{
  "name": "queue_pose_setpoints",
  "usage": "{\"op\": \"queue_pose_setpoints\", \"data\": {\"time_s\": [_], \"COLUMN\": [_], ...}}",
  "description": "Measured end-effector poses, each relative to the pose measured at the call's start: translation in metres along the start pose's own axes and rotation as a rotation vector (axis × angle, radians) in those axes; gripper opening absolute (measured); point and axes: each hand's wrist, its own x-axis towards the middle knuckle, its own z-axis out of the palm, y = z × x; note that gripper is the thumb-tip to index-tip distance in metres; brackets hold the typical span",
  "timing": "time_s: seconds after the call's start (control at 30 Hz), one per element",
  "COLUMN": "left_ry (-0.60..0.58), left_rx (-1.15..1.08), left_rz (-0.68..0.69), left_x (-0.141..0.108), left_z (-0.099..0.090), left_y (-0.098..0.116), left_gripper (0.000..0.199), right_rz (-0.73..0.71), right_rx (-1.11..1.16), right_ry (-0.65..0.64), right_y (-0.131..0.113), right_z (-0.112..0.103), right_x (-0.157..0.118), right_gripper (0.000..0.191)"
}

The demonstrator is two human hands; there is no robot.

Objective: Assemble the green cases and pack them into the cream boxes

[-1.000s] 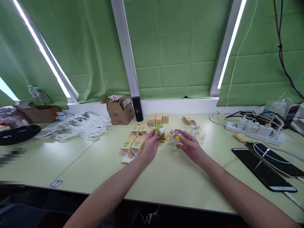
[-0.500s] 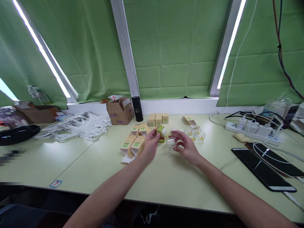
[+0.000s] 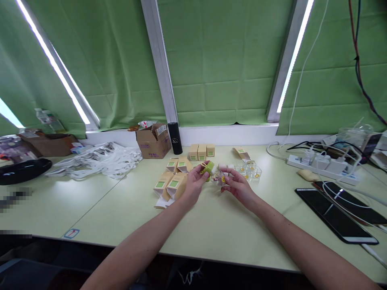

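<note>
My left hand (image 3: 195, 183) is closed on a small green item (image 3: 208, 170) with a pale end and a loop. Close beside it, my right hand (image 3: 238, 186) pinches a clear piece (image 3: 218, 178) that has a yellow spot near the fingertips. Several clear cups with yellow centres (image 3: 248, 171) stand just behind the right hand. Left of my left hand lie open kraft boxes with green labels (image 3: 176, 184), some with their flaps out. Small upright kraft boxes (image 3: 201, 152) stand in a row farther back, and one opened carton (image 3: 242, 154) lies to their right.
A cardboard box (image 3: 153, 141) and a black cylinder (image 3: 174, 138) stand at the back. White straps (image 3: 96, 160) are heaped on the left. On the right are a power strip (image 3: 322, 169) with cables and dark phones (image 3: 335, 215).
The green item in my left hand has tilted and shifted slightly right. The clear piece at my right hand has turned, and a yellow spot now shows at the fingertips.
</note>
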Motion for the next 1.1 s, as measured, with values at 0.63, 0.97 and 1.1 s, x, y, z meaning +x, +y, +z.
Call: {"op": "queue_pose_setpoints", "data": {"time_s": [0.63,0.97,1.1], "left_ry": [-0.079,-0.086,-0.084], "left_rx": [0.127,0.131,0.138], "left_rz": [0.007,-0.016,-0.019], "left_x": [-0.009,-0.01,-0.01], "left_z": [0.008,0.009,0.009], "left_y": [0.01,0.012,0.012], "left_gripper": [0.055,0.055,0.056], "right_rz": [0.002,-0.014,-0.017], "right_rx": [0.037,0.023,0.037], "right_ry": [-0.034,-0.023,-0.02], "right_y": [0.001,0.0,-0.001], "right_z": [0.001,0.001,0.003], "right_x": [0.001,0.0,-0.001], "right_gripper": [0.05,0.048,0.048]}}
